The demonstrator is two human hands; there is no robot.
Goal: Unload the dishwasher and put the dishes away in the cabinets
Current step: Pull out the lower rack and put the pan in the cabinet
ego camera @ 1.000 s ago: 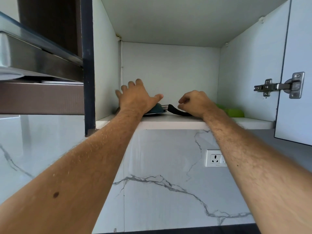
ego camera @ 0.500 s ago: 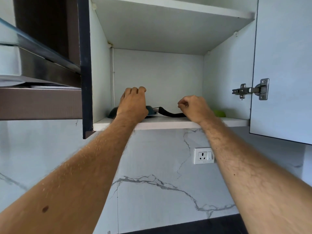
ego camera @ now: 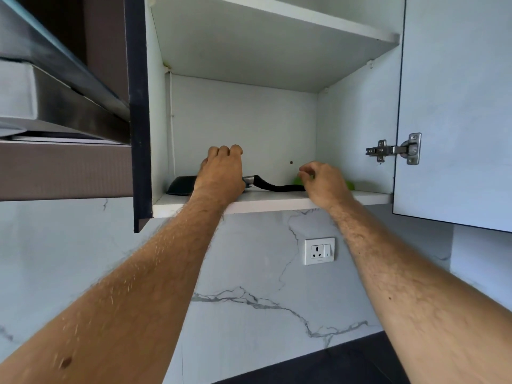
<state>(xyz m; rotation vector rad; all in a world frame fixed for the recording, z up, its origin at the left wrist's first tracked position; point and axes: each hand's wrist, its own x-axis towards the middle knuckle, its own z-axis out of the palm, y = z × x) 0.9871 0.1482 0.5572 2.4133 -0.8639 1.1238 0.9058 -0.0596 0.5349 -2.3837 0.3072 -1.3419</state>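
A: Which step is in hand?

B: Stowing a dark frying pan [ego camera: 180, 185] on the lower shelf [ego camera: 277, 200] of the open wall cabinet [ego camera: 243, 126]. The pan sits at the shelf's left end, about nine o'clock from the left hand [ego camera: 221, 173], with its black handle [ego camera: 274, 186] running toward three o'clock.

A: And the hands?

B: The left hand arches over the pan where bowl meets handle, fingers curled at the far side; whether they actually grip the rim is hidden. The right hand [ego camera: 322, 181] hovers loosely curled just above the handle's end, apparently clear of it and holding nothing.

A: Next move?

B: My guess: the pan looks settled, so both hands need only lift off and draw back without dragging the handle. It lies near the front edge, so a nudge inward may help before going for more dishes.

A: Anything else on the shelf?

B: A green item [ego camera: 347, 184] at three o'clock, mostly hidden behind the right hand; too little shows to name it.

A: The room?

B: Cabinet door [ego camera: 457, 106] swung open at right on a metal hinge [ego camera: 396, 148], marble-veined backsplash [ego camera: 249, 273] below with a wall socket [ego camera: 319, 250], and a range hood [ego camera: 55, 106] at left.
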